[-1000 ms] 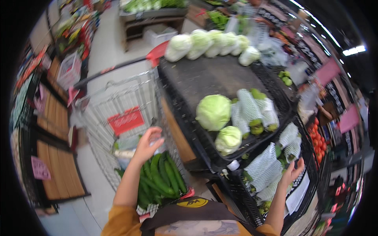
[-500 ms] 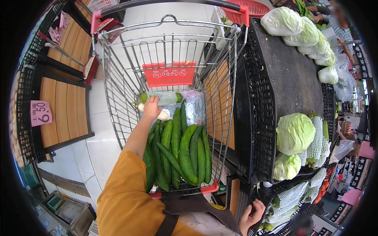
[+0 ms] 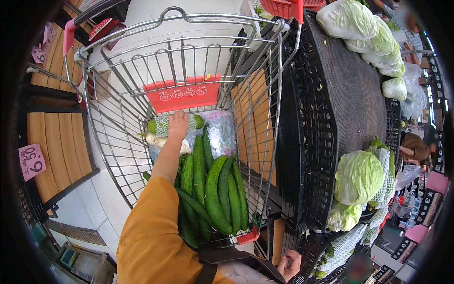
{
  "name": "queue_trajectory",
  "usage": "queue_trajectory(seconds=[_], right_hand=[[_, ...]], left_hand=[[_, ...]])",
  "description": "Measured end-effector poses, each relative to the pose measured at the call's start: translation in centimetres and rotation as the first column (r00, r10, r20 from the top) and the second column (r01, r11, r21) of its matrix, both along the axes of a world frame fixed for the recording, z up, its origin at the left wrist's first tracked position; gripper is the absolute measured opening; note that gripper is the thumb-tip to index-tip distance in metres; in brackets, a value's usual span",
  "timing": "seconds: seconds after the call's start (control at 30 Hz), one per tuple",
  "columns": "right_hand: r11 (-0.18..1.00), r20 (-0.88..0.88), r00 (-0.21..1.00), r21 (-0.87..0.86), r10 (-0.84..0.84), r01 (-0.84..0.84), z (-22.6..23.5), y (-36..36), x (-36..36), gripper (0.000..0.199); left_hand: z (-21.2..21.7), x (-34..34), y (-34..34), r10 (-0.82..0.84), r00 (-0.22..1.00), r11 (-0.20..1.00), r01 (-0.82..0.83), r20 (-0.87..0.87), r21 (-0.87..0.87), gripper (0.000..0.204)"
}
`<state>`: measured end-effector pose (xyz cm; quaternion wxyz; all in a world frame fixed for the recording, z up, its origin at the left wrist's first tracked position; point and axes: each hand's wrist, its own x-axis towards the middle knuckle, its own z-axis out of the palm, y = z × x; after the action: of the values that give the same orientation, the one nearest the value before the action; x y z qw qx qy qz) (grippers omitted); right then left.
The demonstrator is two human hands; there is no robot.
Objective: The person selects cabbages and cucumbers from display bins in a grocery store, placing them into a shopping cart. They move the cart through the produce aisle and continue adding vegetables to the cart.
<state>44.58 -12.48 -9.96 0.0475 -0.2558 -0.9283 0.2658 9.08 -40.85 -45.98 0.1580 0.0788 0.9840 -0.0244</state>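
Observation:
My left hand (image 3: 178,124) reaches into a wire shopping cart (image 3: 277,90), its fingers wrapped over a green gourd in a white foam net (image 3: 162,127). The gourd lies crosswise at the cart's far end. Beside it, partly behind my forearm, is a white radish (image 3: 157,141). Clear plastic bags (image 3: 220,135) with contents I cannot make out lie to the right. Several long green cucumbers (image 3: 215,191) fill the near part. My right hand (image 3: 289,265) is at the lower right, beside the black rack, fingers curled loosely with nothing visible in them.
On the right, a black display rack (image 3: 350,90) bears napa cabbages (image 3: 352,21), a round cabbage (image 3: 360,177) and netted gourds (image 3: 347,246). A wooden slatted stand (image 3: 59,151) with a pink price tag (image 3: 32,162) is at left. A person (image 3: 418,146) stands at far right.
My left hand has moved from above the radish onto the netted gourd. The cart now appears turned and shifted left. My right hand's fingers look more curled.

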Motion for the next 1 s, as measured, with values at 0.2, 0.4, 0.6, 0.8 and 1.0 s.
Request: queue_trajectory(seconds=[0.2,0.4,0.6,0.8,1.0], right_hand=[[0.999,0.004,1.000,-0.035,-0.011,0.011,-1.2,-0.4,-0.1,0.009],[0.999,-0.062,0.998,-0.048,0.012,-0.015,-0.9,-1.1,-0.5,0.008],[0.993,-0.038,0.998,-0.105,0.052,-0.056,0.1,-1.5,-0.5,0.006],[0.963,-0.022,0.998,-0.260,0.060,-0.064,0.3,-0.8,0.3,0.006],[0.881,-0.269,0.930,-0.334,0.252,-0.336,-1.6,-2.8,-3.5,0.031]], left_hand=[[-0.2,1.0,-0.6,0.038,0.999,0.996,-0.036,-0.035,0.081,0.029],[1.7,1.5,-0.3,0.006,0.999,0.998,-0.003,-0.038,0.060,0.029],[3.1,1.8,-1.5,0.007,0.997,0.993,0.002,-0.071,0.122,0.057],[10.3,2.8,-5.6,0.292,0.953,0.769,-0.182,-0.084,0.613,0.080],[22.7,7.9,-2.8,0.293,0.903,-0.242,-0.247,0.313,0.938,0.087]])
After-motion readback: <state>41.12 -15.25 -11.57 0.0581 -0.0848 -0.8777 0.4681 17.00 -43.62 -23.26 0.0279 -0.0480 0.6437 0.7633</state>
